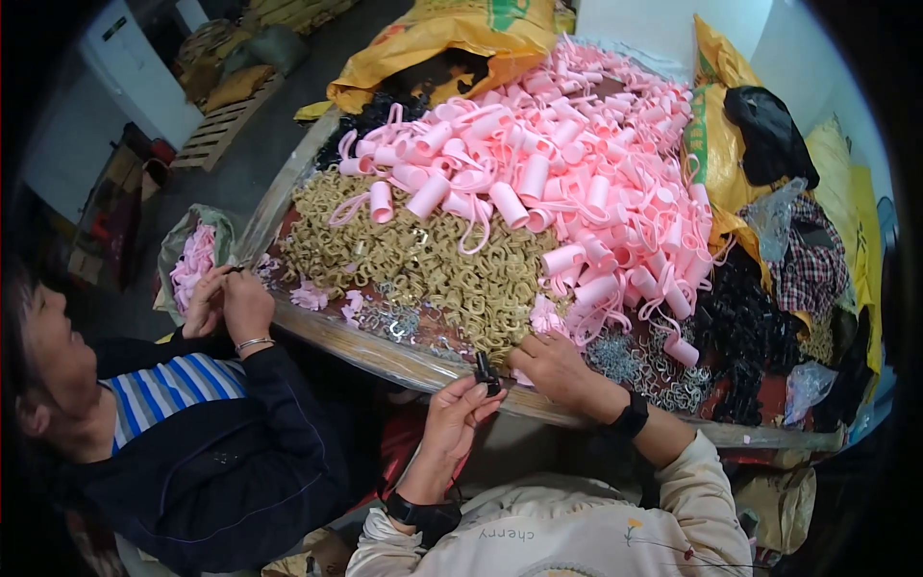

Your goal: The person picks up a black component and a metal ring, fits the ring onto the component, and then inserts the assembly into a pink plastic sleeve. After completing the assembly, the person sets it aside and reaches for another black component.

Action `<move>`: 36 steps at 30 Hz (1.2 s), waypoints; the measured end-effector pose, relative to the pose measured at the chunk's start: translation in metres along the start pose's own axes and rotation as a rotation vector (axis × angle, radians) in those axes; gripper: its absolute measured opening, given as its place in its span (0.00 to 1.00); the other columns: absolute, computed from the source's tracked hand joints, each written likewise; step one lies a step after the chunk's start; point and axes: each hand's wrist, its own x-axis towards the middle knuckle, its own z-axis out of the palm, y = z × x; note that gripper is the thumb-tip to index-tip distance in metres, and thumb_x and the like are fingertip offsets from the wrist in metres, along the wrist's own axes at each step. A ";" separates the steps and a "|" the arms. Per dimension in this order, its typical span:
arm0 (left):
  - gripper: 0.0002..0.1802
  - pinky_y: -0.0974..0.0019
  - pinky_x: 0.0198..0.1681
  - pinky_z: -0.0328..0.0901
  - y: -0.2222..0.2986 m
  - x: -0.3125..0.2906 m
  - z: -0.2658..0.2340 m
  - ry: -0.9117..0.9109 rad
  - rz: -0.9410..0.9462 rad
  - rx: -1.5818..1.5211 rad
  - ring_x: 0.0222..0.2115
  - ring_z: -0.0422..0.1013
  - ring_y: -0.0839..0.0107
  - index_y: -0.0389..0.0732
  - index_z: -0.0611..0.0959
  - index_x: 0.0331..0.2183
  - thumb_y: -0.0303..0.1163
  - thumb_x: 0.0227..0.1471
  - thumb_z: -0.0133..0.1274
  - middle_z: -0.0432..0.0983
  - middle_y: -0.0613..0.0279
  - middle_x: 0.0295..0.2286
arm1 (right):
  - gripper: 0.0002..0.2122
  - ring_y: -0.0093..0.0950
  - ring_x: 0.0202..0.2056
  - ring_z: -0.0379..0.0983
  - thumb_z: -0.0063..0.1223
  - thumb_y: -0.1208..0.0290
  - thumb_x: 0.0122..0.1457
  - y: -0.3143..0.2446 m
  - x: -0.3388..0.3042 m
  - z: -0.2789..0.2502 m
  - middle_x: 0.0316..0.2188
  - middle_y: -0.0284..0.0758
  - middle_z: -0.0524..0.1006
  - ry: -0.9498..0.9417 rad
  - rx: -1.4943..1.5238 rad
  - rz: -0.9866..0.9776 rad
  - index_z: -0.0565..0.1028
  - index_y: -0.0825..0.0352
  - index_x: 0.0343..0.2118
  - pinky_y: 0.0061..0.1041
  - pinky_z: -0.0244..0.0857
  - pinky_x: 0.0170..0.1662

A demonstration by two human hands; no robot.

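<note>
My left hand [454, 415] is closed in a pinch on a small black plastic piece [487, 377], held up at the table's near edge. Just right of it, my right hand [556, 367] bends over the near rim of the piles, its fingers curled together; what they hold, if anything, is hidden. Beyond both hands lies a heap of gold-coloured metal clasps [423, 255]. Pink plastic tubes with strap loops [538, 173] cover the middle and far part of the table. Small silver hooks [678, 361] lie right of my right hand.
A co-worker [212, 404] sits at the left, hands raised together by the table corner. Black plastic pieces [740, 327] heap at the right. Yellow sacks [461, 43] stand at the back and right side. A wooden rim [385, 358] edges the table; a bag of pink pieces [197, 252] stands left.
</note>
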 end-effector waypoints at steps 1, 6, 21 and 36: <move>0.11 0.73 0.33 0.68 -0.001 0.000 0.001 0.018 -0.005 -0.012 0.30 0.71 0.69 0.30 0.73 0.34 0.23 0.45 0.46 0.72 0.55 0.30 | 0.03 0.26 0.21 0.62 0.47 0.79 0.45 -0.001 0.002 -0.002 0.19 0.30 0.63 0.060 0.022 0.017 0.66 0.64 0.21 0.19 0.53 0.23; 0.10 0.74 0.33 0.67 -0.003 0.011 -0.003 0.009 0.071 -0.033 0.29 0.70 0.72 0.32 0.73 0.33 0.24 0.45 0.47 0.72 0.58 0.29 | 0.07 0.18 0.21 0.56 0.47 0.76 0.47 0.005 0.009 -0.025 0.16 0.26 0.56 -0.027 0.838 0.492 0.63 0.65 0.18 0.18 0.50 0.23; 0.14 0.79 0.34 0.64 -0.029 0.018 0.021 -0.254 0.014 -0.022 0.31 0.68 0.81 0.37 0.72 0.36 0.30 0.45 0.49 0.70 0.66 0.31 | 0.06 0.14 0.19 0.58 0.51 0.79 0.44 -0.010 -0.022 -0.033 0.17 0.25 0.65 -0.103 1.259 0.581 0.66 0.68 0.25 0.15 0.53 0.21; 0.13 0.75 0.36 0.65 -0.038 0.021 0.033 -0.358 -0.134 -0.112 0.31 0.69 0.78 0.37 0.72 0.37 0.29 0.45 0.48 0.71 0.65 0.30 | 0.09 0.23 0.21 0.63 0.50 0.83 0.39 -0.032 -0.049 -0.034 0.21 0.34 0.67 0.563 0.644 0.418 0.67 0.70 0.27 0.18 0.56 0.24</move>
